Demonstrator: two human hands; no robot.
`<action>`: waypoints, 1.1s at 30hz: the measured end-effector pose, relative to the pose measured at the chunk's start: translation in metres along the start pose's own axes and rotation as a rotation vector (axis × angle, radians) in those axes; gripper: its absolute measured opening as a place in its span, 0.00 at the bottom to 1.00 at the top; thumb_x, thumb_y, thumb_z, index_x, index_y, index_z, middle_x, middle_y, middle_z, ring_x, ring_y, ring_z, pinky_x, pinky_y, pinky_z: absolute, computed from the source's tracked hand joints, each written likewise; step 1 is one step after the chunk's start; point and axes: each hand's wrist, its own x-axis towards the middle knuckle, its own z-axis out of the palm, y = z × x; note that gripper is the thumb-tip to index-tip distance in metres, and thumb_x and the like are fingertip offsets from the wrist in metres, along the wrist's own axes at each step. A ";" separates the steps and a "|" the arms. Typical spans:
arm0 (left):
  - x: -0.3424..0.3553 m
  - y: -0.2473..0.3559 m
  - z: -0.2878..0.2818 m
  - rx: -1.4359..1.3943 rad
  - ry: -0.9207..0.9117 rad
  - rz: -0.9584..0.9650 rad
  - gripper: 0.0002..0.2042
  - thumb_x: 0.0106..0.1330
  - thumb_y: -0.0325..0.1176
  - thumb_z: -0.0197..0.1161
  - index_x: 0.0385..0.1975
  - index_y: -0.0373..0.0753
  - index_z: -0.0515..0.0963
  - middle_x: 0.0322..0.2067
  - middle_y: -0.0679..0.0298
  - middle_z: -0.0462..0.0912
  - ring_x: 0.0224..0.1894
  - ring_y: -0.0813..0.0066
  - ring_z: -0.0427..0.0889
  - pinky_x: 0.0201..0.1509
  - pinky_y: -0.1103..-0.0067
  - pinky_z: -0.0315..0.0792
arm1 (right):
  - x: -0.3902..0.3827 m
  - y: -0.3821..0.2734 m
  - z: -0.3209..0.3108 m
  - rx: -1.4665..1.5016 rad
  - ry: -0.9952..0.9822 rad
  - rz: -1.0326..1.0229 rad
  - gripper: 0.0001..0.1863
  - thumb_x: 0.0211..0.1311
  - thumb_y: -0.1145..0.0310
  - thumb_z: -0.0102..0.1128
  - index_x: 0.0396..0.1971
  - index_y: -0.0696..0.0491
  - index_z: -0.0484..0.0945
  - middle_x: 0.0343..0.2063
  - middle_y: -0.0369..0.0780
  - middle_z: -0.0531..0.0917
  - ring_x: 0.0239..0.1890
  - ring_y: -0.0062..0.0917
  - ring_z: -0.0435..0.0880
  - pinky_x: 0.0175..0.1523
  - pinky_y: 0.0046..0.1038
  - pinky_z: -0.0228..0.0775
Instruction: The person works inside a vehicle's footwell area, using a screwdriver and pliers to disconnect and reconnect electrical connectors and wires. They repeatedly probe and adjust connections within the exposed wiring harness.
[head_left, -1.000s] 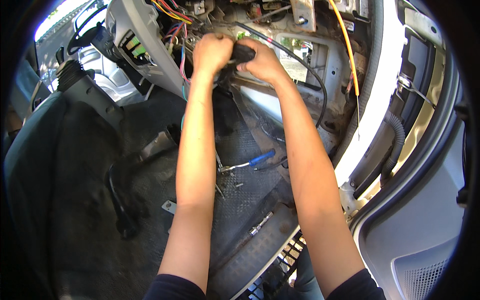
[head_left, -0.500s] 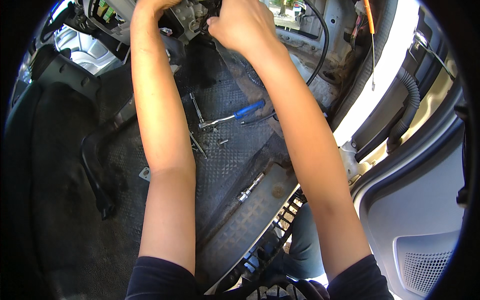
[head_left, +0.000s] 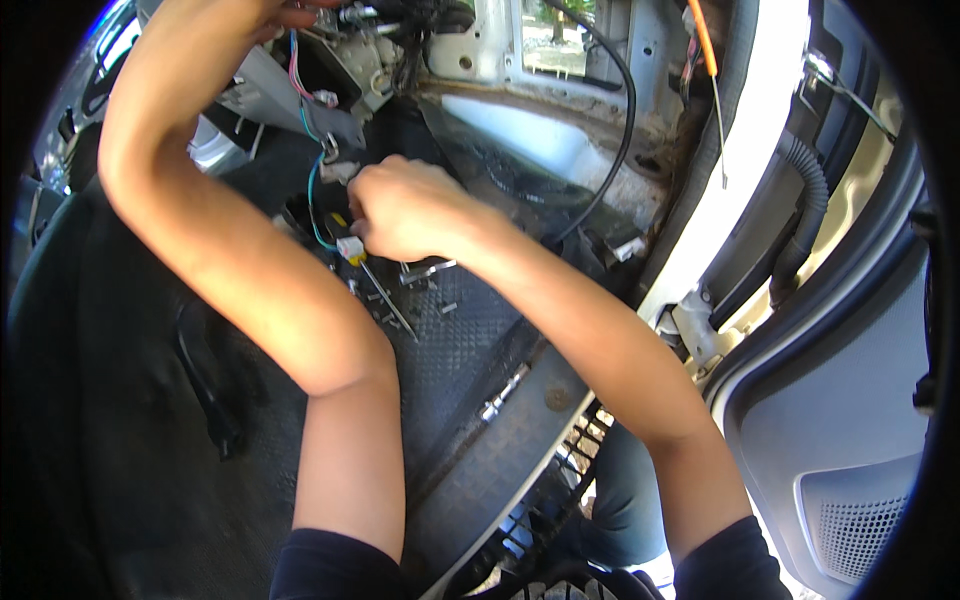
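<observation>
My left hand (head_left: 282, 18) is high at the top edge, beside the dashboard wiring, fingers curled and partly out of frame; what they hold is unclear. My right hand (head_left: 400, 208) is lower and central, fingers closed over something hidden. It is beside a white-and-yellow connector (head_left: 350, 250), a light grey piece (head_left: 336, 172) and thin teal wires (head_left: 315, 205) that hang from the dash. Just below it on the black floor mat (head_left: 450, 350) lie a chrome tool (head_left: 430, 270), a thin metal rod (head_left: 388, 300) and small loose pieces.
A socket extension (head_left: 504, 392) lies by the door sill (head_left: 500, 470). A black cable (head_left: 625, 130) loops down the metal bulkhead; an orange wire (head_left: 705, 40) hangs by the white pillar (head_left: 760, 60). The open door (head_left: 840, 420) is at right; a dark seat (head_left: 60, 330) is at left.
My right hand has come down and leftward from the dash to the hanging wires. My left hand has moved left and up, and its elbow is now bent.
</observation>
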 end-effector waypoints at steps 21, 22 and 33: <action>0.044 -0.064 -0.004 -0.238 -0.118 -0.130 0.25 0.63 0.55 0.70 0.38 0.32 0.84 0.30 0.63 0.86 0.31 0.78 0.80 0.39 0.80 0.74 | 0.023 -0.011 -0.011 0.226 0.052 0.422 0.23 0.46 0.57 0.73 0.34 0.63 0.85 0.38 0.55 0.87 0.45 0.46 0.88 0.53 0.40 0.81; 0.046 -0.067 -0.001 -0.247 -0.122 -0.134 0.26 0.63 0.55 0.70 0.38 0.32 0.84 0.29 0.63 0.86 0.30 0.77 0.80 0.38 0.79 0.75 | 0.018 -0.006 -0.022 0.241 0.068 0.454 0.22 0.44 0.58 0.72 0.32 0.63 0.86 0.37 0.54 0.87 0.45 0.45 0.88 0.53 0.40 0.81; 0.075 -0.104 0.067 -0.302 -0.443 -0.198 0.19 0.70 0.46 0.66 0.40 0.31 0.83 0.30 0.63 0.86 0.29 0.77 0.84 0.34 0.79 0.79 | -0.013 0.050 -0.069 0.359 0.653 0.396 0.30 0.53 0.59 0.66 0.50 0.70 0.78 0.30 0.50 0.87 0.30 0.32 0.87 0.39 0.32 0.78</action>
